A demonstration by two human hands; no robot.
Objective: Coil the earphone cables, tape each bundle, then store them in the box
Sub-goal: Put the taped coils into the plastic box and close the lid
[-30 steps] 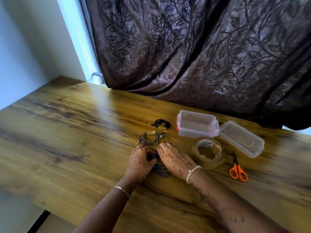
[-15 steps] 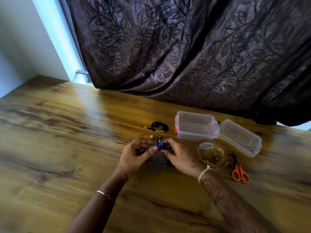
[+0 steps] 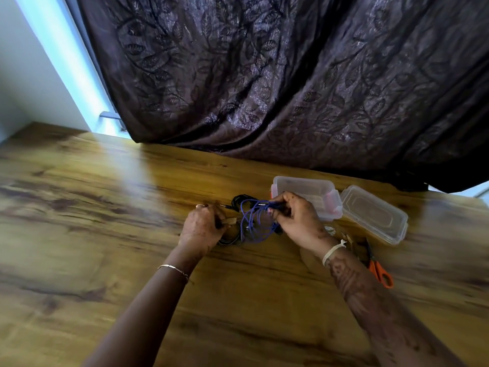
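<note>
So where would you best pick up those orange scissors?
Take the scissors by the orange handle loops, probably from the near right. They lie flat, blades pointing away toward the lid, and the right forearm crowds their left side.

1. L hand (image 3: 203,229): thin metal chain bracelet (image 3: 173,268) on the wrist, plus a ring (image 3: 200,206) on one finger.
2. R hand (image 3: 299,221): pale cord-ish band (image 3: 334,250) round the wrist, knotted.
3. Dark henna patterns (image 3: 349,276) on both hands + R forearm.
</note>
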